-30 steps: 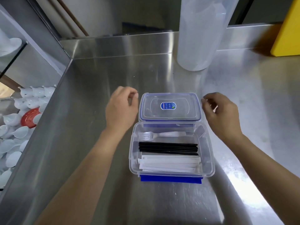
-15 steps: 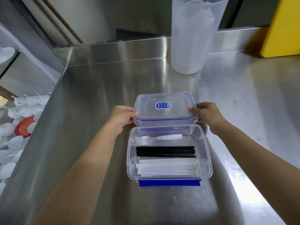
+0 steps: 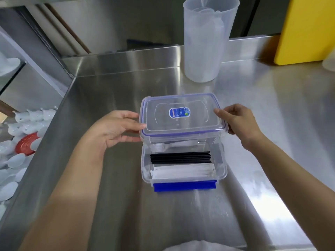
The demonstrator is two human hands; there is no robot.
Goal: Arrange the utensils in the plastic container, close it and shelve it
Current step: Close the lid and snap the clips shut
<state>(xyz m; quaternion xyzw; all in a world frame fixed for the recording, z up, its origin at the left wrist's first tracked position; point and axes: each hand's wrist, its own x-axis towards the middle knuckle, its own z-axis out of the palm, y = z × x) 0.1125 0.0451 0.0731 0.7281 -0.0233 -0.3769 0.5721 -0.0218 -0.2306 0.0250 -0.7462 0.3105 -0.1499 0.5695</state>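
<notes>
A clear plastic container [image 3: 222, 171] stands on the steel counter with a blue clip on its near edge. Inside lie black straws [image 3: 181, 157], white wrapped utensils [image 3: 183, 172] and a clear plastic fork [image 3: 170, 145] at the far side. The clear lid [image 3: 182, 115], blue-rimmed with a blue sticker, is lifted and hangs over the container's far part. My left hand [image 3: 116, 127] holds the lid's left edge. My right hand [image 3: 237, 120] holds its right edge.
A tall translucent jug [image 3: 206, 40] stands behind the container. A yellow board [image 3: 306, 29] leans at the back right. Left of the counter's edge, a lower level holds several white spoons [image 3: 16, 160] and a red dish [image 3: 27, 144].
Both hands reached the lid behind the container, gripped its sides, lifted it and brought it towards me over the container's far part.
</notes>
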